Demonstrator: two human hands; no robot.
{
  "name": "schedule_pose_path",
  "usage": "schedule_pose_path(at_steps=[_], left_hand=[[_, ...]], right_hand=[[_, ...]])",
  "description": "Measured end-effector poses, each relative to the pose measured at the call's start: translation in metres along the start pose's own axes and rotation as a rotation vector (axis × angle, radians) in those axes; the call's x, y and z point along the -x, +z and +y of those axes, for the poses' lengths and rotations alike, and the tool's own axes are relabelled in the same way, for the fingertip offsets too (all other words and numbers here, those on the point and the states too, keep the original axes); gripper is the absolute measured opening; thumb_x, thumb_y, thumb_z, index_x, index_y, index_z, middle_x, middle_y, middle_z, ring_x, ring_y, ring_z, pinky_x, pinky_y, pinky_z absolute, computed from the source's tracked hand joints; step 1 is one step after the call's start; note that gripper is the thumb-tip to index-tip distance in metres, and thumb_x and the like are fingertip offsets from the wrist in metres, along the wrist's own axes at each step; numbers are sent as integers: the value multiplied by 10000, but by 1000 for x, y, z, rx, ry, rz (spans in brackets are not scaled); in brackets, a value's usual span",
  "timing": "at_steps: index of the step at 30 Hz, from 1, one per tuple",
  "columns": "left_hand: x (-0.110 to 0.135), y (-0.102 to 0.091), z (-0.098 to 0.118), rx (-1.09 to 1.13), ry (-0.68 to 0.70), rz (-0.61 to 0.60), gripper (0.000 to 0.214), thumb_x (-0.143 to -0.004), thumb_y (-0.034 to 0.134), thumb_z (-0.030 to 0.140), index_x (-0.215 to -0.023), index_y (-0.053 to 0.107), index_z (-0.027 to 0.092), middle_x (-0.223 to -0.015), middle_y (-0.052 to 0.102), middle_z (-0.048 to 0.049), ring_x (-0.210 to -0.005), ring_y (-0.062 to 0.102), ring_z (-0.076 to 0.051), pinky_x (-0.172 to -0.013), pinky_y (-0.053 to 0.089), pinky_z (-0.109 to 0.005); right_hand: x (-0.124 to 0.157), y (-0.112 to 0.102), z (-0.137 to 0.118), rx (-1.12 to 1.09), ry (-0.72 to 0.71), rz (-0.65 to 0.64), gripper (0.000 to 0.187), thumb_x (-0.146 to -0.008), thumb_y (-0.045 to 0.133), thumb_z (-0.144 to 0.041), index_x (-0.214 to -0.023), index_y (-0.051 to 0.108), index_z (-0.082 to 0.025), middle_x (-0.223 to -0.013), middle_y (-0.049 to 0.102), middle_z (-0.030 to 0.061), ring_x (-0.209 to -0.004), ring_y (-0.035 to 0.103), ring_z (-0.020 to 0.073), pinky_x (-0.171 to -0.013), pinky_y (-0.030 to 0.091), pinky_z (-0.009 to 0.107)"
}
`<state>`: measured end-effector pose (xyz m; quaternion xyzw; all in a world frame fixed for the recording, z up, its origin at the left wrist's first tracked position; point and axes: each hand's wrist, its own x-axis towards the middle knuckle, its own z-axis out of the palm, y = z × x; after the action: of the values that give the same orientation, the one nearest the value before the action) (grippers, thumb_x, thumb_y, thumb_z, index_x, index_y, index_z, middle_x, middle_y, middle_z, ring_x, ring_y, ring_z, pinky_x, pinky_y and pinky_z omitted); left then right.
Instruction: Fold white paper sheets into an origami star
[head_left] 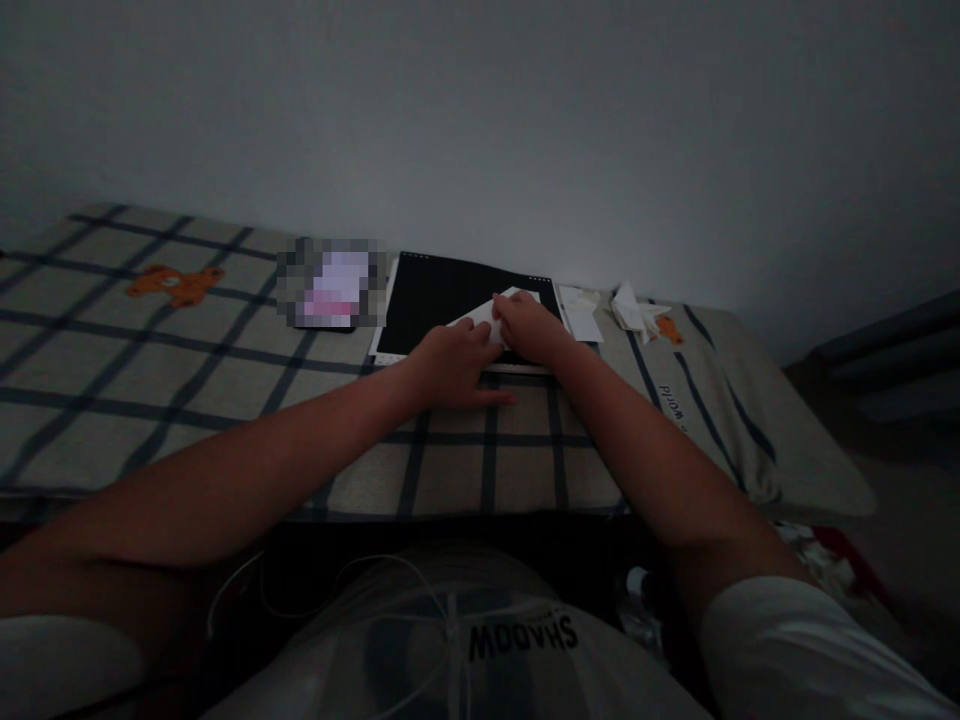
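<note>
A white sheet of paper (pixel 491 312), folded to a point, lies on a black board (pixel 439 295) set on a checked cloth. My left hand (pixel 454 365) presses flat on the near part of the paper, fingers stretched out to the right. My right hand (pixel 529 328) rests on the paper's right side with its fingers curled and pressed down on a fold. Most of the paper is hidden under both hands.
The checked cloth (pixel 225 370) with orange bear prints covers a low surface against a grey wall. A blurred-out item (pixel 334 283) lies left of the board. Folded white paper pieces (pixel 581 310) and another (pixel 634 308) lie to the right.
</note>
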<state>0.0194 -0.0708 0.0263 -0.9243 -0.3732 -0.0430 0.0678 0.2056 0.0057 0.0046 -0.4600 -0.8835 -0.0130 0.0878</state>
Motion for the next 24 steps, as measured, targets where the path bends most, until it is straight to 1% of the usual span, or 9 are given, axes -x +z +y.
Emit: schedule_pose_path(at_steps=[3, 6, 10, 12, 14, 16, 19, 21, 24], left_hand=[[0, -1, 0, 2, -9, -12, 840, -829, 333, 823, -1379, 532, 219, -1315, 540, -170, -1124, 532, -349, -795, 450, -401], [0, -1, 1, -2, -13, -14, 839, -829, 332, 823, -1383, 529, 224, -1309, 541, -171, -1123, 531, -351, -785, 451, -401], [-1, 0, 1, -7, -18, -16, 835, -821, 337, 830, -1361, 548, 228, -1280, 551, -168, -1113, 535, -342, -774, 449, -390], [-1, 0, 0, -7, -18, -12, 844, -815, 330, 839, -1354, 554, 229, -1276, 550, -168, -1108, 536, -343, -774, 449, -392], [0, 0, 0, -5, -14, -10, 851, -813, 321, 843, -1347, 560, 226, -1284, 545, -171, -1106, 537, -345, -776, 449, -396], [0, 0, 0, 1, -15, -14, 843, -817, 323, 838, -1348, 559, 227, -1298, 539, -169, -1112, 533, -345, -787, 448, -399], [0, -2, 0, 20, -26, -39, 831, -820, 342, 828, -1371, 538, 238, -1318, 534, -161, -1134, 522, -345, -821, 446, -404], [0, -2, 0, 31, -30, -45, 838, -817, 361, 824, -1399, 510, 240, -1360, 515, -161, -1165, 505, -349, -846, 445, -409], [0, -3, 0, 32, -22, -31, 849, -824, 368, 813, -1423, 486, 223, -1420, 478, -168, -1193, 490, -352, -863, 447, -411]], right_hand=[[1, 2, -1, 5, -25, 51, 384, -854, 394, -74, -1201, 556, -105, -1211, 611, 179, -1208, 478, 304, -1044, 379, 455], [2, 5, 1, -17, 24, 81, 374, -856, 385, -95, -1193, 547, -106, -1271, 577, 196, -1291, 428, 319, -1055, 372, 493], [2, 7, 5, -53, 112, 74, 324, -879, 392, -149, -1161, 544, -97, -1282, 563, 227, -1257, 462, 319, -1038, 404, 479], [2, 6, 6, -50, 121, 67, 334, -889, 399, -165, -1180, 538, -81, -1269, 571, 234, -1250, 473, 319, -1036, 413, 460], [2, 3, 6, -33, 95, 81, 364, -885, 413, -162, -1218, 526, -67, -1299, 559, 237, -1286, 447, 322, -1042, 407, 454], [3, -1, 5, -11, 49, 107, 385, -860, 445, -143, -1228, 532, -75, -1316, 559, 220, -1308, 427, 323, -1054, 388, 459], [5, -5, 4, -22, -34, 104, 363, -826, 465, -117, -1168, 589, -117, -1217, 629, 163, -1210, 510, 292, -1037, 389, 434], [7, -6, 3, -62, -96, 72, 346, -846, 446, -126, -1148, 615, -138, -1158, 661, 135, -1132, 557, 264, -1003, 408, 408], [8, -2, 4, -110, -153, 50, 364, -890, 420, -157, -1197, 615, -150, -1191, 662, 129, -1127, 563, 249, -987, 416, 395]])
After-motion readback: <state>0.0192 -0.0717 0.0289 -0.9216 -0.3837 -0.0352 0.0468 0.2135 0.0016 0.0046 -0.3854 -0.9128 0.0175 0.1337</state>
